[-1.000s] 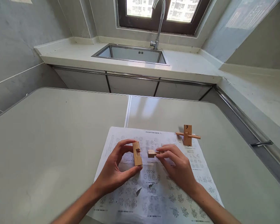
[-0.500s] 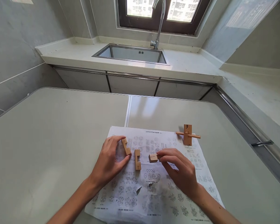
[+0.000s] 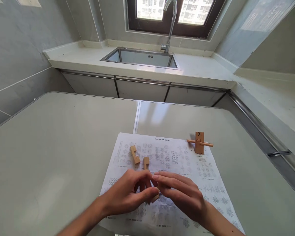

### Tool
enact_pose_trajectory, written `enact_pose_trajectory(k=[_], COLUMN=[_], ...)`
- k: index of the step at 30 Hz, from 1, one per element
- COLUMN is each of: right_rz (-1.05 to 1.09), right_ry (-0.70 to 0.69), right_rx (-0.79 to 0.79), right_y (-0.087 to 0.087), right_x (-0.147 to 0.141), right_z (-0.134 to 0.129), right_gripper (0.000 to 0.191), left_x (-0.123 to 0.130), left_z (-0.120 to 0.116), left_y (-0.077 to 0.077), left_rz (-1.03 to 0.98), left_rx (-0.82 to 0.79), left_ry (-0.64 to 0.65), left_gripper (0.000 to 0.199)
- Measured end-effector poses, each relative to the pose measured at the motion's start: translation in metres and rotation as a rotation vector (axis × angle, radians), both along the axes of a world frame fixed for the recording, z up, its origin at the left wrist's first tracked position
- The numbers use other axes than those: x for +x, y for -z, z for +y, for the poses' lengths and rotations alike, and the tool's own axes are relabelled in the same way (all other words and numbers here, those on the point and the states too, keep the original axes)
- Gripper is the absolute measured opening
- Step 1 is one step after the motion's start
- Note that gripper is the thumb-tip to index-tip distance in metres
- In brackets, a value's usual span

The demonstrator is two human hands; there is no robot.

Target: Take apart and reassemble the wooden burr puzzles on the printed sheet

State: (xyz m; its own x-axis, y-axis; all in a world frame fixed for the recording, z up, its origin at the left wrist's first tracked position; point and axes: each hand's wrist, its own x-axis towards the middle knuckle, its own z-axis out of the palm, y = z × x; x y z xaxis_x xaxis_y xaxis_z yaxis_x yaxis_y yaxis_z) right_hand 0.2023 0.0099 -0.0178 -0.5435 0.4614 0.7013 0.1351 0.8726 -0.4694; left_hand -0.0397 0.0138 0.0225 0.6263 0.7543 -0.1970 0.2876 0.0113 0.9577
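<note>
My left hand (image 3: 129,195) is closed, thumb and fingers pinching a small wooden block (image 3: 155,198) of which only one end shows. My right hand (image 3: 182,193) meets it from the right, its fingers pressed together and their tips against my left fingertips. Whatever the right fingers grip is hidden behind them. Just beyond my left hand lies a notched wooden puzzle piece (image 3: 135,155), tilted on the printed sheet (image 3: 184,170). Beside it, a second notched wooden piece (image 3: 146,161) is partly covered by my left fingers.
A brown wooden plate with a stick through it (image 3: 199,143) stands at the sheet's far right corner. The pale table (image 3: 51,147) has a seam down its middle. Behind it are a counter (image 3: 81,59), a sink (image 3: 147,58) and a faucet (image 3: 170,26).
Both hands have come together nearer to me. My left hand has let go of the tilted notched piece. My right hand has brought the block leftward to my left hand.
</note>
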Motion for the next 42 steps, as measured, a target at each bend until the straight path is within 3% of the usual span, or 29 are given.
enact_pose_trajectory(k=[3,5,11,17,23,30,36,42], right_rz=[-0.007,0.011,-0.072,-0.230,-0.343,-0.329,-0.232,-0.026], right_ry=[0.013,0.119,0.295,0.283,0.243,0.298,0.441,0.526], right_rx=[-0.007,-0.065,-0.223,-0.168,-0.123,-0.142,-0.185,-0.424], right_y=[0.005,0.012,0.023,0.016,0.018,0.019,0.022,0.017], right_x=[-0.002,-0.004,-0.011,-0.016,-0.020,-0.019,-0.013,-0.007], right_z=[-0.003,-0.004,-0.003,-0.001,-0.002,0.000,0.007,0.008], right_gripper=[0.034,0.044,0.071,0.054,0.054,0.033,0.017,0.015], left_x=[0.001,0.000,-0.005,-0.008,-0.008,-0.004,-0.003,-0.003], left_z=[0.002,0.003,0.008,0.012,0.009,0.003,0.003,0.002], left_y=[-0.003,-0.003,0.003,0.003,0.000,0.001,-0.002,-0.001], left_rz=[-0.079,-0.166,-0.279,-0.391,-0.413,-0.287,-0.245,-0.199], left_rx=[-0.188,-0.290,-0.373,-0.285,-0.239,-0.169,-0.167,-0.137], left_ry=[0.038,0.030,-0.161,-0.392,-0.381,-0.400,-0.385,-0.388], left_gripper=[0.021,0.025,0.041,0.060,0.089,0.068,0.069,0.070])
